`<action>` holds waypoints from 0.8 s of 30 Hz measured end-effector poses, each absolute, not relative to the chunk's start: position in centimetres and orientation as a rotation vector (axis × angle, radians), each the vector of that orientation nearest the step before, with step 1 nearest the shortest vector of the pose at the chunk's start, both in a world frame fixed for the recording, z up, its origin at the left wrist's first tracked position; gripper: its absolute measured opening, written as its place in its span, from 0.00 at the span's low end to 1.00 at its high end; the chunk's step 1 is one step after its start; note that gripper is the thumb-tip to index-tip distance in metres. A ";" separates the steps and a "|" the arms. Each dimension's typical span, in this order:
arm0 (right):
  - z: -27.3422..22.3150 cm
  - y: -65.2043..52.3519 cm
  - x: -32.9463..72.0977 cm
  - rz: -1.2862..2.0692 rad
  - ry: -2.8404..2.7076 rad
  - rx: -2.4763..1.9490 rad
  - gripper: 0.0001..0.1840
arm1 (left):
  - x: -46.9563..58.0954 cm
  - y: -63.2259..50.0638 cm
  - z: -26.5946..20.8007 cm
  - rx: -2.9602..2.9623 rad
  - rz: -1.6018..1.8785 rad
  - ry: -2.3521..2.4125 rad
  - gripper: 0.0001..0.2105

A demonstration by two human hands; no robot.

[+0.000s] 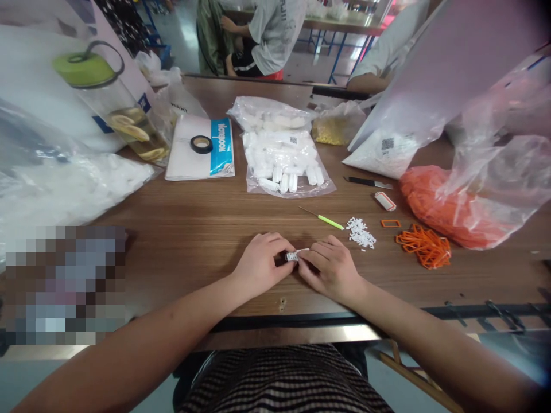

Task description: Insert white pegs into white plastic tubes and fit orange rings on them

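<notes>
Between my two hands, just above the near part of the brown table, is a small white connector housing with dark openings on its face. My left hand pinches its left end between thumb and fingers. The fingers of my right hand are closed at its right end, covering much of it; whether they also hold a smaller part is hidden. Beyond my right hand lie a heap of tiny white pieces and a pick with a yellow-green handle.
To the right are orange rectangular frames, a white block with an orange rim, a knife and a bag of orange parts. A bag of white housings, a notebook with black tape and a bottle stand farther back.
</notes>
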State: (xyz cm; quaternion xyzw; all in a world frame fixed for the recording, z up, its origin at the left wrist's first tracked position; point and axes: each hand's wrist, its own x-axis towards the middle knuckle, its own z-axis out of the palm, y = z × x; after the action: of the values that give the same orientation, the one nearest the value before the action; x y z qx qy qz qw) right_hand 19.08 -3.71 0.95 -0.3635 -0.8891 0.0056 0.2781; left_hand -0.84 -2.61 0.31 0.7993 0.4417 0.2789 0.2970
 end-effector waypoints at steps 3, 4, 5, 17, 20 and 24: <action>0.7 -3.8 19.4 0.117 -2.321 -0.982 0.06 | -0.8 -2.6 0.4 2.132 0.743 1.165 0.04; 0.6 -3.8 19.4 0.128 -2.315 -0.978 0.06 | -0.8 -2.6 0.4 2.133 0.746 1.161 0.04; 0.6 -3.9 19.5 0.124 -2.317 -0.973 0.07 | -0.8 -2.6 0.4 2.133 0.751 1.161 0.04; 1.1 -3.5 19.2 0.052 -2.431 -0.927 0.06 | -0.8 -2.6 0.3 2.115 0.750 1.164 0.05; 0.6 -3.6 19.5 0.098 -2.365 -0.933 0.05 | -0.8 -2.6 0.4 2.127 0.739 1.169 0.05; 0.1 -3.7 19.9 0.093 -2.302 -0.926 0.07 | -0.8 -2.6 0.4 2.143 0.735 1.175 0.04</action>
State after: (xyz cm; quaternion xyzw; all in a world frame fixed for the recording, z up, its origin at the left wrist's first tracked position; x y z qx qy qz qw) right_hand 19.87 -3.70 0.09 -0.3529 -0.8773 0.0355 0.3232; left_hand -0.84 -2.56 0.42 0.8035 0.4405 0.2755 0.2905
